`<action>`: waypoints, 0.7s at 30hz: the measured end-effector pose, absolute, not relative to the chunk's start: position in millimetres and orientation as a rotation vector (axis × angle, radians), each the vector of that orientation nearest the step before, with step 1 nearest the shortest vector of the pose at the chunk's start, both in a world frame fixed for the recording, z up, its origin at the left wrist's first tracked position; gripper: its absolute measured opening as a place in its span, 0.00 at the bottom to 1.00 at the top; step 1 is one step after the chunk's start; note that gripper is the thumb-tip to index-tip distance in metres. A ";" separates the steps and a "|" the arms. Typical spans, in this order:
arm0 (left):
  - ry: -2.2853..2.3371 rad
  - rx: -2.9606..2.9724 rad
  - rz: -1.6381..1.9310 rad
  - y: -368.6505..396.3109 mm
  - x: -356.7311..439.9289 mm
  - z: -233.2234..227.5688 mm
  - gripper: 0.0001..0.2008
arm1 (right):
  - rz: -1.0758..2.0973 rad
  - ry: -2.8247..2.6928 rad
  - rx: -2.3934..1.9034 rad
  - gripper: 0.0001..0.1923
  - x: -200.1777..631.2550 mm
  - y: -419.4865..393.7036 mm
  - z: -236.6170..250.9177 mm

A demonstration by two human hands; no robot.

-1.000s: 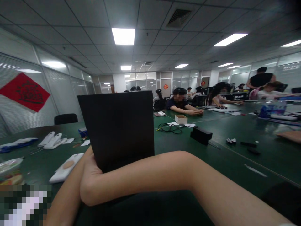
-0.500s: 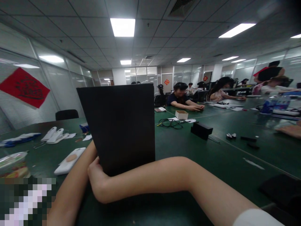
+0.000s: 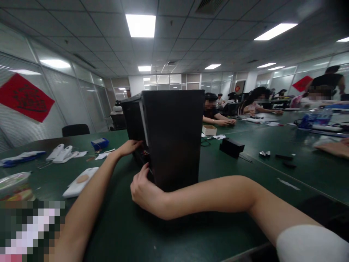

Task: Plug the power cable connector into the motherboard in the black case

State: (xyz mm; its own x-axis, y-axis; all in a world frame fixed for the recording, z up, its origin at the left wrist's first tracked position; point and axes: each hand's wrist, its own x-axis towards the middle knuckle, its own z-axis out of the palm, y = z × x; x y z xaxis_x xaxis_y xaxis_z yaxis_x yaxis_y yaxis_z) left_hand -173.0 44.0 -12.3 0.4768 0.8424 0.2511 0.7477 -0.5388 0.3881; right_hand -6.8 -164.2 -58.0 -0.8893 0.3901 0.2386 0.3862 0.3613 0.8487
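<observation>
My right hand (image 3: 143,189) grips the near corner of the black case (image 3: 170,140), upright on the green table (image 3: 245,174); my left hand (image 3: 131,146) reaches into its open side. I'd brace the corner firmly so it can't tip

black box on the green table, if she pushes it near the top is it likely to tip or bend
The black box stands tall on a narrow base, so a push near its top would probably tip it. Its flat faces and straight edges suggest stiff panels, unlikely to bend. The left hand and right hand both touch its open side, which should steady it.
</observation>
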 end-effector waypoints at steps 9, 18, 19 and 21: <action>1.247 2.782 0.293 44.9 -147.4 -13.1 0.32 | 1.458 2.833 1.146 0.22 127.5 -136.4 -58.3; 1.365 2.906 -0.141 17.7 -112.1 3.0 0.22 | 1.026 2.634 1.654 0.28 214.7 -51.1 -65.1; 1.404 2.915 -0.172 16.3 -110.0 3.9 0.21 | 1.003 2.649 1.652 0.28 217.5 -45.8 -64.6; 1.445 2.955 -0.206 14.4 -107.0 5.1 0.20 | 0.953 2.666 1.660 0.28 219.6 -39.9 -63.6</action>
